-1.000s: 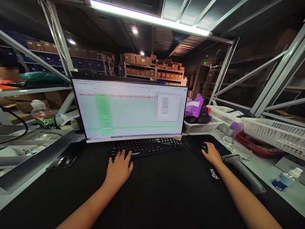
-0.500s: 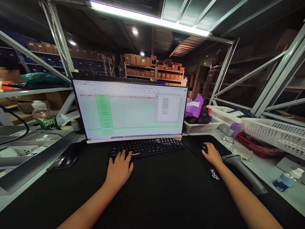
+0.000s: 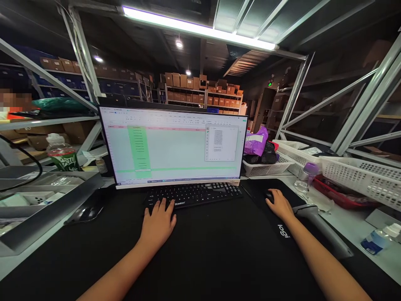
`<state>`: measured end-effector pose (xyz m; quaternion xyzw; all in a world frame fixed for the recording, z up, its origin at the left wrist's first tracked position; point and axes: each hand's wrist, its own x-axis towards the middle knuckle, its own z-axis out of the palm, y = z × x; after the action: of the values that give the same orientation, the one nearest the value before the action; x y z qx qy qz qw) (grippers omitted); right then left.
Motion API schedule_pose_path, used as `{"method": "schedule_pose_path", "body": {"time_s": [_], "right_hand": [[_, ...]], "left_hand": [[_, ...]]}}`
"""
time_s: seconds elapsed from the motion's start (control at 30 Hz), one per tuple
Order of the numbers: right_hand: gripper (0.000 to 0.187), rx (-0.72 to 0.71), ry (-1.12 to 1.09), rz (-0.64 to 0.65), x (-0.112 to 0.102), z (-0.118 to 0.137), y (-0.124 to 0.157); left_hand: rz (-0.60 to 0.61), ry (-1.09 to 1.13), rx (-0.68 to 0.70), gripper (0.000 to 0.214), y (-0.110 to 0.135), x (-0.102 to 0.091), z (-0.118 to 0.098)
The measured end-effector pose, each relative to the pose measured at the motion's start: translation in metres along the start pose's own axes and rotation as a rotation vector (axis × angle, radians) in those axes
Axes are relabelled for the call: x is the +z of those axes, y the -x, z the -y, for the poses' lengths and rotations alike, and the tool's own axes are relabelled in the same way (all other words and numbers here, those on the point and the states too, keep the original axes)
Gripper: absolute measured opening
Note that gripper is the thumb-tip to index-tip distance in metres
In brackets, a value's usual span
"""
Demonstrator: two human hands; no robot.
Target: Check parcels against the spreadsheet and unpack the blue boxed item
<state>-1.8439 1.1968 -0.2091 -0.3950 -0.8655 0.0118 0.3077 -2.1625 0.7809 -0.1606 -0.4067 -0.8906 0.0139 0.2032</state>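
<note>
My left hand (image 3: 159,221) lies flat with its fingers spread, fingertips on the lower left edge of a black keyboard (image 3: 200,193). On the right, my right hand (image 3: 280,203) is curled over a dark computer mouse (image 3: 268,195), which it mostly covers. The mouse rests on a black mouse pad (image 3: 283,231) with white lettering. Behind the keyboard stands a monitor (image 3: 175,152) showing a spreadsheet with a green column and a small pop-up window. A grey handheld scanner (image 3: 327,230) lies beside my right forearm.
A second black mouse (image 3: 86,212) sits on the left near a grey tray (image 3: 59,209). A drink bottle (image 3: 63,154) stands behind it. White baskets (image 3: 360,177), a purple parcel (image 3: 257,142) and a spray bottle (image 3: 380,239) are on the right. Shelves hold boxes (image 3: 188,81) beyond.
The view has shifted slightly, so everything sits a little lower and to the right. Both hands keep their places on the keyboard and mouse.
</note>
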Motion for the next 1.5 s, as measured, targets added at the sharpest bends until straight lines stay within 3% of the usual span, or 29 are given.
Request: {"method": "schedule_pose_path", "body": {"time_s": [0.33, 1.5], "right_hand": [[0.044, -0.006, 0.022, 0.023, -0.0002, -0.001, 0.0007], [0.049, 0.005, 0.039, 0.021, 0.0048, -0.0017, 0.0001]], "left_hand": [[0.047, -0.03, -0.005, 0.054, -0.0006, -0.0075, -0.0008], [0.01, 0.013, -0.006, 0.053, -0.0013, -0.0003, 0.001]]}}
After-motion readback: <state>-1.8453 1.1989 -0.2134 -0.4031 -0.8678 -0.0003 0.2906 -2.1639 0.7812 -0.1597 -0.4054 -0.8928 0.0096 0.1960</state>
